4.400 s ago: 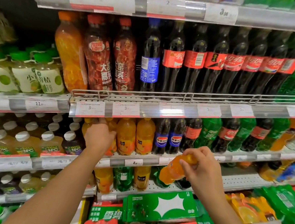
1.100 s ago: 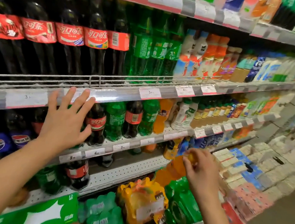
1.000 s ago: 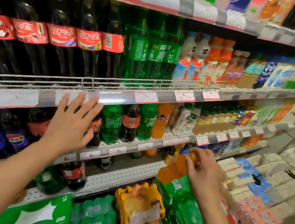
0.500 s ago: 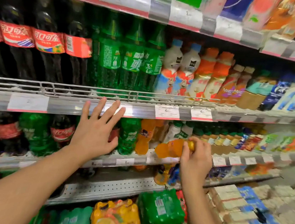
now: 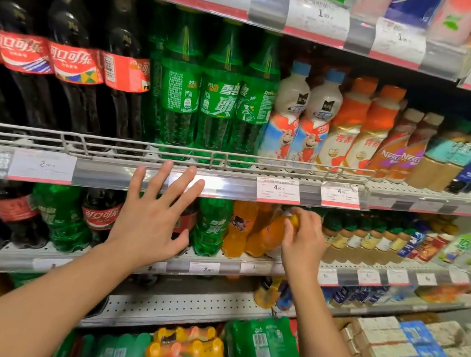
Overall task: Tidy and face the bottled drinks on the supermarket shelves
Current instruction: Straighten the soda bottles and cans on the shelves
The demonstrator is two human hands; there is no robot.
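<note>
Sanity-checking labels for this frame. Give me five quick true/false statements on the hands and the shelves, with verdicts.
1. The right hand grips an orange soda bottle by its cap end. True.
2. That bottle stands upright. False: it is tilted, cap toward the hand, at the middle shelf.
3. The left hand holds a cola bottle. False: its fingers are spread and straight in front of the bottles, gripping nothing.
4. On the upper shelf, tall green soda bottles stand between the cola bottles and the white milk-drink bottles. True.
5. The green multipack sits on the upper shelf. False: it is low down, below the shelves.
</note>
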